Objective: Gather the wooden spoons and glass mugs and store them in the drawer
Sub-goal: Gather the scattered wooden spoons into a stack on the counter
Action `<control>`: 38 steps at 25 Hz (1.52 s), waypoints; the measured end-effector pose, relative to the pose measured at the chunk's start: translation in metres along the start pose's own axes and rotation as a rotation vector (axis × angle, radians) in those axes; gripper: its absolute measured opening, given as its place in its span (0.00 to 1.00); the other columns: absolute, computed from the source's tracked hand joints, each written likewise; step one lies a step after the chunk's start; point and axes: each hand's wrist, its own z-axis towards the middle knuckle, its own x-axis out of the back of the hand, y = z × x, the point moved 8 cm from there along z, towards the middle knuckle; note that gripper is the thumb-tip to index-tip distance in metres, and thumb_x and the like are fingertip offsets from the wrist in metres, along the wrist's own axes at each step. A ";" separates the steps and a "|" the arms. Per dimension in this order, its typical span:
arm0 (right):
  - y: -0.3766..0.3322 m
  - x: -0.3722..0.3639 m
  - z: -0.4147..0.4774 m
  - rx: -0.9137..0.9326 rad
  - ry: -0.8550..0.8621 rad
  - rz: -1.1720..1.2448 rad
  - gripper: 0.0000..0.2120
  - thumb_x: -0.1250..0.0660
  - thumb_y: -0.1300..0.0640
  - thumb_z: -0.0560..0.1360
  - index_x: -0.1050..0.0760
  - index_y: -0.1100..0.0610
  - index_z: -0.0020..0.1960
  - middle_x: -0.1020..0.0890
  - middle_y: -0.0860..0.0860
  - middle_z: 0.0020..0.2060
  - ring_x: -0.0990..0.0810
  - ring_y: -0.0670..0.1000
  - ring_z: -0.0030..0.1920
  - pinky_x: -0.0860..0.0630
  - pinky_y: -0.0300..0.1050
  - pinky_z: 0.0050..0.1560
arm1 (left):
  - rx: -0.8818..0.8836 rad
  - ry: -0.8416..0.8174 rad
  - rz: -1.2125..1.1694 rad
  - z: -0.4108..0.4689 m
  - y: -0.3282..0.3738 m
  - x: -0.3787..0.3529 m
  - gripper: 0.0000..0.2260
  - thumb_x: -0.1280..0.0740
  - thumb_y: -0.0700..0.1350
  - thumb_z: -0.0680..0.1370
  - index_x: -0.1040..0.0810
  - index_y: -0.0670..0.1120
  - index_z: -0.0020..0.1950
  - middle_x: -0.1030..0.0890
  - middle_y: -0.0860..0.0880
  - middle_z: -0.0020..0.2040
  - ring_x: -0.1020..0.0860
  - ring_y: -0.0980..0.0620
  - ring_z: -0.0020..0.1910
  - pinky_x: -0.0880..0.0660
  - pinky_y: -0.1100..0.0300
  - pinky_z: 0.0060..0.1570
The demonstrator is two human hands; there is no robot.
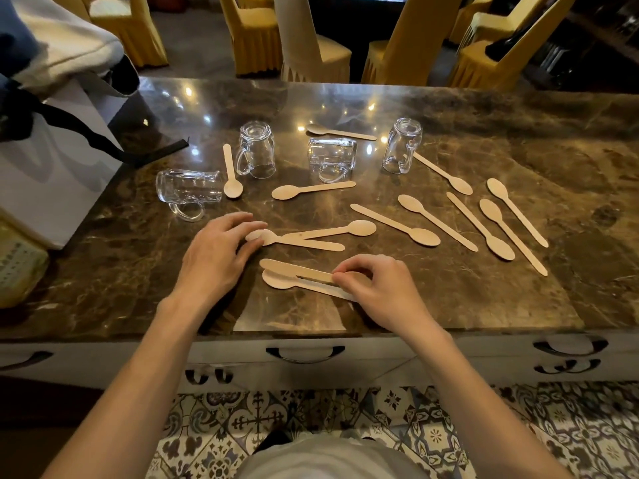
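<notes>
Fingertips (340,273) of the right hand (380,288) pinch two spoons (294,276) at six o'clock on the counter (518,133); the left hand (218,252) curls closed over another spoon's bowl (256,235). Mugs (257,150) sit at twelve.

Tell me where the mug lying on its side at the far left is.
In the head view, that mug lies left of centre on the counter, beside the grey bag, just beyond the left hand.
</notes>
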 end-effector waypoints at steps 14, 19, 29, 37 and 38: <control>0.021 0.036 0.011 0.081 0.191 -0.175 0.10 0.29 0.48 0.71 0.20 0.50 0.51 0.22 0.44 0.45 0.24 0.43 0.46 0.28 0.34 0.46 | -0.111 -0.227 0.070 0.021 0.001 -0.010 0.15 0.38 0.48 0.79 0.27 0.50 0.65 0.26 0.47 0.64 0.28 0.45 0.60 0.30 0.53 0.55; 0.058 0.089 0.028 -0.066 0.333 -0.408 0.16 0.29 0.50 0.72 0.21 0.53 0.57 0.20 0.50 0.57 0.24 0.53 0.56 0.28 0.47 0.54 | -0.243 -0.236 0.042 0.003 0.027 -0.005 0.16 0.36 0.46 0.77 0.27 0.51 0.65 0.26 0.50 0.64 0.27 0.48 0.60 0.29 0.58 0.56; 0.069 0.092 0.031 -0.069 0.325 -0.471 0.11 0.31 0.53 0.74 0.20 0.53 0.55 0.16 0.53 0.50 0.23 0.53 0.51 0.26 0.49 0.47 | -0.378 -0.330 0.122 -0.024 0.045 -0.036 0.19 0.40 0.53 0.78 0.30 0.55 0.68 0.27 0.52 0.66 0.30 0.52 0.64 0.32 0.53 0.65; 0.026 0.068 0.005 0.156 0.219 -0.279 0.11 0.33 0.50 0.73 0.21 0.49 0.55 0.18 0.46 0.53 0.25 0.47 0.55 0.27 0.43 0.51 | -0.251 -0.249 -0.099 -0.021 0.046 -0.009 0.25 0.46 0.62 0.74 0.28 0.53 0.66 0.25 0.52 0.63 0.27 0.53 0.60 0.26 0.52 0.58; 0.020 0.060 0.002 0.183 0.172 -0.269 0.12 0.33 0.49 0.73 0.21 0.48 0.55 0.18 0.45 0.53 0.25 0.46 0.56 0.26 0.43 0.52 | -0.219 -0.176 -0.134 -0.015 0.042 0.002 0.23 0.45 0.61 0.75 0.26 0.52 0.64 0.24 0.52 0.62 0.26 0.53 0.58 0.26 0.53 0.56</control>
